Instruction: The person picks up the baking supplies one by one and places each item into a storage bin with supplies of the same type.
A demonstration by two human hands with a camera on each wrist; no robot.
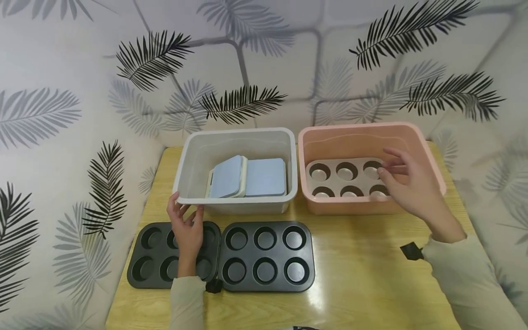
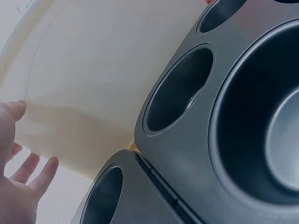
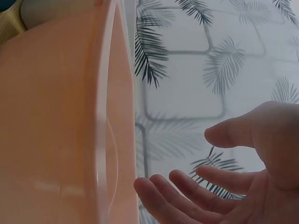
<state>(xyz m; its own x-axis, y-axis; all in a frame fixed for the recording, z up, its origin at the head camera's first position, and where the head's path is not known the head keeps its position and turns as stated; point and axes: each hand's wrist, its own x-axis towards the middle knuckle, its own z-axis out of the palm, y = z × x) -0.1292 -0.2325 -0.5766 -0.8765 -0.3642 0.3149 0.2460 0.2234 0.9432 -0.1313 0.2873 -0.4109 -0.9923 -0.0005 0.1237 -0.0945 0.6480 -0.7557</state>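
Note:
In the head view my left hand [image 1: 187, 229] is at the front left corner of the white plastic bin [image 1: 247, 208], fingers spread near its rim. The left wrist view shows this hand [image 2: 21, 172] beside the bin wall, its fingers loosely bent; whether they touch it I cannot tell. Flat light-blue pieces [image 1: 266, 176] with rounded corners and cream edges lie in that bin. Over the right part of the pink bin [image 1: 350, 207] hovers my right hand [image 1: 412, 190], thumb and fingers apart, holding nothing. A light brown muffin pan [image 1: 333, 179] lies inside the pink bin.
Two dark muffin pans, a left one [image 1: 156, 282] and a right one [image 1: 266, 286], lie side by side in front of the white bin. Under everything is a yellow wooden table [image 1: 371, 275]. Leaf-patterned cloth [image 1: 288, 68] rises behind and at the sides.

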